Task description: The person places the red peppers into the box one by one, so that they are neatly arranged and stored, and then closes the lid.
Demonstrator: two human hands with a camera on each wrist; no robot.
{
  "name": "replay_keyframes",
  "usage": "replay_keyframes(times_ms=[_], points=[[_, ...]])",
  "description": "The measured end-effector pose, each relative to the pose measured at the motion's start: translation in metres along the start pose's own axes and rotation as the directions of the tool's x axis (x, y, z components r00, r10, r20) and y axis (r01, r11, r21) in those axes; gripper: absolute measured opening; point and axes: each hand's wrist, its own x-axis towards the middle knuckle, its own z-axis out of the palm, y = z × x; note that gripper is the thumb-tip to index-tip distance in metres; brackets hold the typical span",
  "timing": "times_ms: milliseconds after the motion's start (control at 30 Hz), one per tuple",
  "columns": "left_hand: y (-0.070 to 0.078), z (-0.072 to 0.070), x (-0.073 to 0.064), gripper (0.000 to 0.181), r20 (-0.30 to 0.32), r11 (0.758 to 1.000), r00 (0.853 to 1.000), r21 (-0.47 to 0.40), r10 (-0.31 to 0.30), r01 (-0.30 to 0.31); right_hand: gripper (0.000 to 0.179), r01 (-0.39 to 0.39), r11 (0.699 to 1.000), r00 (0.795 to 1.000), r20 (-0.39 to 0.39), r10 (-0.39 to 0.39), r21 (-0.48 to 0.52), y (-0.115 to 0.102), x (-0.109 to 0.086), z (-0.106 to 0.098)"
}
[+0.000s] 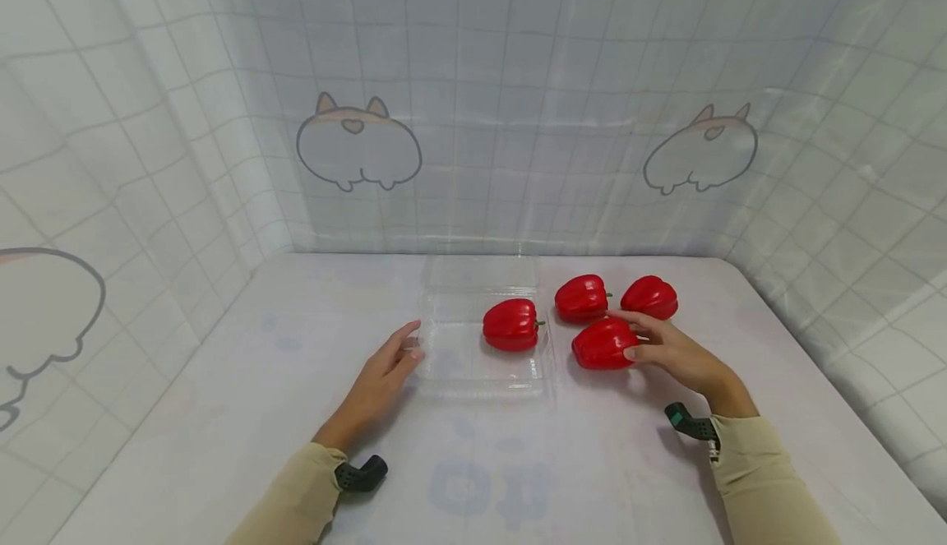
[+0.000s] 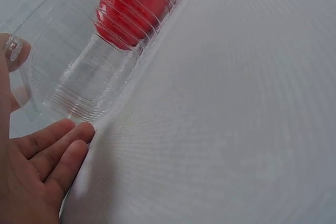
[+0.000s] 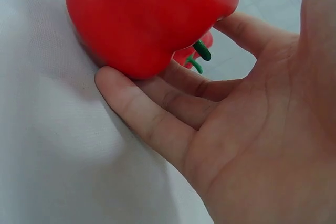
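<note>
A clear plastic clamshell box (image 1: pixel 451 364) lies with its lid folded back, and one red bell pepper (image 1: pixel 512 325) sits inside it. At the box's left edge, my left hand (image 1: pixel 385 370) holds the rim between thumb and fingers; the left wrist view shows the other fingers (image 2: pixel 58 148) against the ribbed side wall. My right hand (image 1: pixel 676 353) grips a second red bell pepper (image 1: pixel 602 344) just right of the box, thumb on the near side and fingers around the stem end. In the right wrist view, fingertips reach under that pepper (image 3: pixel 142 19), close to the tabletop.
Two more red bell peppers, one behind the held pepper (image 1: pixel 580 298) and one farther right (image 1: pixel 649 297), lie on the white-covered table (image 1: pixel 296 364). Tiled-pattern curtains (image 1: pixel 510 117) enclose the back and sides. A dark wrist camera (image 1: pixel 361 474) sits on the left sleeve.
</note>
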Motion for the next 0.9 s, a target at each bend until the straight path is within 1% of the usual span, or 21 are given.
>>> replay_keyframes(times_ms=[100, 333, 467, 667, 900], points=[[0.000, 0.000, 0.000, 0.052, -0.002, 1.000, 1.000, -0.008, 0.002, -0.002, 0.078, -0.013, 1.000, 1.000, -0.014, 0.014, 0.028, 0.000, 0.001, 0.001], [0.002, 0.000, -0.001, 0.052, 0.005, 1.000, 1.000, -0.009, 0.001, -0.001, 0.078, -0.005, 0.995, 0.999, -0.037, 0.008, 0.095, 0.002, 0.001, 0.003], [0.003, 0.000, -0.001, 0.052, 0.006, 1.000, 1.000, -0.004, -0.001, 0.001, 0.077, 0.019, 0.992, 0.999, -0.046, -0.013, 0.124, 0.001, 0.000, 0.003], [0.001, 0.000, 0.000, 0.052, 0.005, 1.000, 1.000, 0.000, -0.008, 0.008, 0.073, 0.082, 0.981, 0.994, -0.080, -0.069, 0.176, -0.007, 0.000, 0.004], [0.000, 0.000, 0.001, 0.052, 0.007, 1.000, 1.000, -0.005, -0.012, 0.012, 0.070, 0.091, 0.960, 0.992, -0.108, -0.065, 0.264, -0.012, 0.004, 0.006]])
